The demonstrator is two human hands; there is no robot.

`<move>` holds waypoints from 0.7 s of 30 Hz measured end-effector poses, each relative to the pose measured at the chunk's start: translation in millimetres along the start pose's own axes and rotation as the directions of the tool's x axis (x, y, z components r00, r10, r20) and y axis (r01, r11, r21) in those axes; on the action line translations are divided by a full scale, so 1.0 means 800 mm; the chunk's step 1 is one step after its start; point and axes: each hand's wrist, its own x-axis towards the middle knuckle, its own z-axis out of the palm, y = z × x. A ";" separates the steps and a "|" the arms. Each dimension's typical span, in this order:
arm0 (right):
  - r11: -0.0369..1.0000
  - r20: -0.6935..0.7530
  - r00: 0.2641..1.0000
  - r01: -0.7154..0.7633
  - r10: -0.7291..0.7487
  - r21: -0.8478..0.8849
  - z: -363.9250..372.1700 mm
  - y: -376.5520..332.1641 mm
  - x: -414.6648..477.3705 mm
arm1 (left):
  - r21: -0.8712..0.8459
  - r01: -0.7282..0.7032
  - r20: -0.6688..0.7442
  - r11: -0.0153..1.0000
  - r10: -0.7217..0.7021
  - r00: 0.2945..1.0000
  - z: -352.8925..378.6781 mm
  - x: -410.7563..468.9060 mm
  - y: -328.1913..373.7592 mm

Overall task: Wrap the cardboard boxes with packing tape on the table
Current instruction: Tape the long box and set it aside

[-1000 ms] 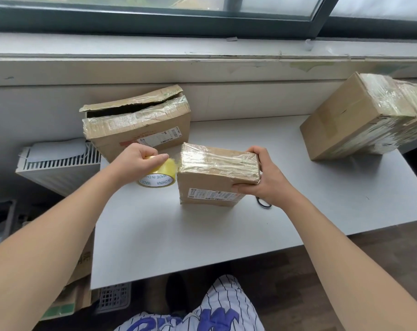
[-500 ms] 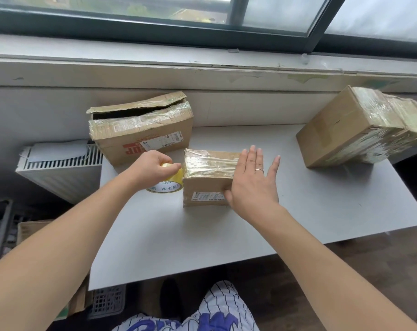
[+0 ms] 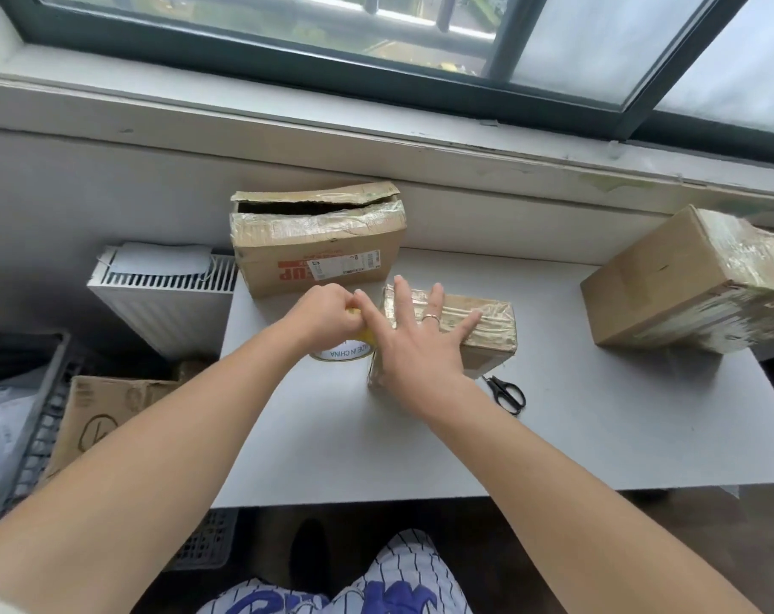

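- Left hand (image 3: 327,314), centre of the frame: fingers curled tight over the top of the tape roll (image 3: 347,351), gripping it.
- Tape roll: on the table (image 3: 553,436), just left of the small box (image 3: 487,325); mostly hidden under the hand, with a yellow edge and a printed white core showing below the knuckles.
- Right hand (image 3: 414,347), centre: fingers straight and fanned wide, palm pressed flat on top of the small box, nothing gripped; ring on one finger; thumb tip up against the left hand's fingers.
- Small box: centre of the frame, lying flat on the table, glossy with tape, only its right end clear of the hand.
- Open box (image 3: 319,245): upper centre, at the table's far edge against the wall, just behind the left hand; top flap ajar, label and red print on the front.
- Big box (image 3: 686,281): right edge of the frame, on the table's far right corner, well apart from the hands; tape over its right part.
- Scissors (image 3: 507,392): black handles, flat on the table just beside the small box's near right corner.
- Radiator (image 3: 164,294): left of the table.
- Crate (image 3: 35,427) and cardboard (image 3: 106,418): lower left, on the floor.
- Window (image 3: 376,28): across the top of the frame.
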 end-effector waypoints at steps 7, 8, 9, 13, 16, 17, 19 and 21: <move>0.958 -0.093 0.981 0.185 -0.168 0.218 -0.035 0.081 0.012 | -0.250 -0.123 0.009 0.960 0.129 0.992 -0.047 -0.048 0.007; 0.921 -0.135 0.972 0.227 -0.193 0.317 -0.040 0.092 0.013 | -0.258 -0.166 0.005 0.952 0.173 0.985 -0.055 -0.056 0.013; 0.865 -0.168 0.966 0.250 -0.195 0.435 -0.046 0.101 0.013 | -0.279 -0.192 0.003 0.941 0.201 0.980 -0.063 -0.063 0.019; 0.700 -0.190 0.956 0.294 -0.225 0.651 -0.039 0.118 0.016 | -0.336 -0.221 0.044 0.916 0.250 0.967 -0.079 -0.086 0.037; 0.580 -0.153 0.956 0.274 -0.249 0.768 -0.022 0.131 0.033 | -0.233 -0.178 0.075 0.956 0.200 0.977 -0.067 -0.087 0.048; 0.563 -0.143 0.957 0.265 -0.253 0.783 -0.019 0.139 0.038 | -0.223 -0.177 0.066 0.959 0.196 0.978 -0.064 -0.082 0.050; 0.575 -0.111 0.968 0.225 -0.227 0.787 -0.009 0.163 0.043 | -0.164 -0.160 0.059 0.973 0.172 0.983 -0.065 -0.076 0.054; 0.574 -0.061 0.984 0.147 -0.167 0.806 0.006 0.187 0.045 | -0.057 -0.143 0.043 0.988 0.145 0.988 -0.072 -0.073 0.051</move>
